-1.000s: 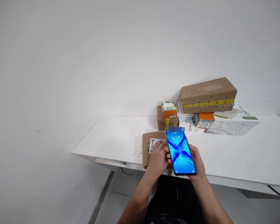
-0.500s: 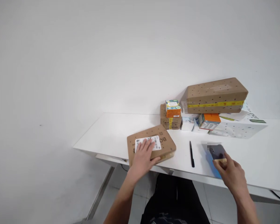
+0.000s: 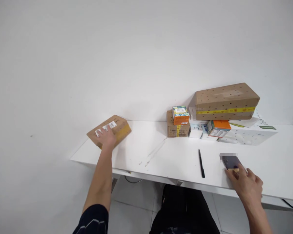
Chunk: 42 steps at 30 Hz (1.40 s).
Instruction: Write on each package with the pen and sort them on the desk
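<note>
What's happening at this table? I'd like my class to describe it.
A person's left hand is spread over the label of a cardboard box at the table's left end; whether the box rests fully there is unclear. The right hand holds a phone, back side up, near the front edge. A black pen lies between the hands, nearer the phone. Behind it, other boxes are stacked by the wall.

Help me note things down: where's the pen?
In the head view, the pen lies right of centre on the table, left of the phone in the right hand.
</note>
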{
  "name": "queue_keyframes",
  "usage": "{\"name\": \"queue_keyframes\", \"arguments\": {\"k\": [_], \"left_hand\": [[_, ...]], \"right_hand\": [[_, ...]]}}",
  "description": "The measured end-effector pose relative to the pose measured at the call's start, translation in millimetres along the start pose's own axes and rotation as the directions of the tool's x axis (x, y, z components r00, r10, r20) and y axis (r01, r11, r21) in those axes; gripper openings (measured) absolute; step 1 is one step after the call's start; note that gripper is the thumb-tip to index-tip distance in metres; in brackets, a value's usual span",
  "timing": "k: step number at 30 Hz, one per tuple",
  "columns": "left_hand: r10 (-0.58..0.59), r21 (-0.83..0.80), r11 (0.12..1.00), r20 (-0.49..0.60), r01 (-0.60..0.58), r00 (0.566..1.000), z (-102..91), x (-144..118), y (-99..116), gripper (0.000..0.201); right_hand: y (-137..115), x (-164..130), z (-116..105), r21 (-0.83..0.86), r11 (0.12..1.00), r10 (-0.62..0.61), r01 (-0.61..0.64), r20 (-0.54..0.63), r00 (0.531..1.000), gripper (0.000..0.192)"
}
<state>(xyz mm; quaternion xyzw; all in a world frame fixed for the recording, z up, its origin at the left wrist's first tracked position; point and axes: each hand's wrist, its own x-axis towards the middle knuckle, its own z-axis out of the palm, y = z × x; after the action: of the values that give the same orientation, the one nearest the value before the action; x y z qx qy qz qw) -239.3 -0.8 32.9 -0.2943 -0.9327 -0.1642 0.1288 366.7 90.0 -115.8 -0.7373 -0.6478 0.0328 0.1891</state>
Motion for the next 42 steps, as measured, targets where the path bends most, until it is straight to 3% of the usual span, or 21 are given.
{"name": "queue_keyframes", "arguments": {"k": [2, 5, 9, 13, 16, 18, 23, 27, 30, 33, 36, 39, 42], "left_hand": [[-0.042, -0.064, 0.997, -0.134, 0.034, 0.99, 10.6, 9, 5, 0.067], [0.091, -0.196, 0.971, -0.223, -0.136, 0.971, 33.4, -9, 34, 0.057], [0.293, -0.315, 0.897, -0.103, -0.31, 0.951, 70.9, -79, 96, 0.049], [0.42, -0.376, 0.83, -0.067, -0.413, 0.905, 90.6, -155, 162, 0.055], [0.448, -0.489, 0.757, -0.097, -0.434, 0.889, 80.8, -189, 208, 0.065], [0.456, -0.538, 0.711, -0.135, -0.452, 0.879, 65.0, -197, 237, 0.069], [0.412, -0.495, 0.73, -0.231, -0.471, 0.881, 28.0, -175, 300, 0.069], [0.406, -0.429, 0.785, -0.188, -0.447, 0.894, 22.5, -149, 329, 0.062], [0.419, -0.463, 0.767, -0.165, -0.445, 0.893, 22.9, -142, 324, 0.055], [0.42, -0.507, 0.711, -0.25, -0.488, 0.872, 20.5, -159, 288, 0.052], [0.52, -0.475, 0.624, -0.34, -0.621, 0.783, 21.2, -198, 233, 0.048], [0.628, -0.436, 0.555, -0.338, -0.708, 0.701, 32.2, -246, 183, 0.047], [0.672, -0.434, 0.556, -0.268, -0.709, 0.69, 52.7, -285, 155, 0.048]], "right_hand": [[-2, -2, 2, 0.008, 1.0, -0.006, 0.007, -0.088, 0.996, 0.066], [-9, -2, 1, 0.055, 0.993, -0.089, 0.105, -0.237, 0.967, 0.058], [-32, -8, -3, 0.108, 0.937, -0.272, 0.333, -0.376, 0.886, 0.051], [-62, -28, 3, 0.291, 0.844, -0.34, 0.451, -0.361, 0.868, 0.037], [-75, -44, 17, 0.456, 0.788, -0.274, 0.414, -0.342, 0.899, 0.027], [-76, -51, 27, 0.482, 0.773, -0.255, 0.411, -0.357, 0.898, 0.024], [-71, -51, 34, 0.493, 0.751, -0.277, 0.44, -0.369, 0.887, 0.02], [-72, -50, 29, 0.54, 0.739, -0.233, 0.403, -0.355, 0.905, 0.02], [-74, -51, 24, 0.573, 0.741, -0.201, 0.35, -0.309, 0.93, 0.022], [-75, -52, 21, 0.599, 0.743, -0.175, 0.298, -0.256, 0.951, 0.025], [-76, -50, 21, 0.615, 0.749, -0.149, 0.245, -0.204, 0.967, 0.027], [-78, -49, 22, 0.608, 0.777, -0.114, 0.16, -0.115, 0.987, 0.031], [-83, -46, 23, 0.556, 0.825, -0.094, 0.101, -0.043, 0.995, 0.036]]}}
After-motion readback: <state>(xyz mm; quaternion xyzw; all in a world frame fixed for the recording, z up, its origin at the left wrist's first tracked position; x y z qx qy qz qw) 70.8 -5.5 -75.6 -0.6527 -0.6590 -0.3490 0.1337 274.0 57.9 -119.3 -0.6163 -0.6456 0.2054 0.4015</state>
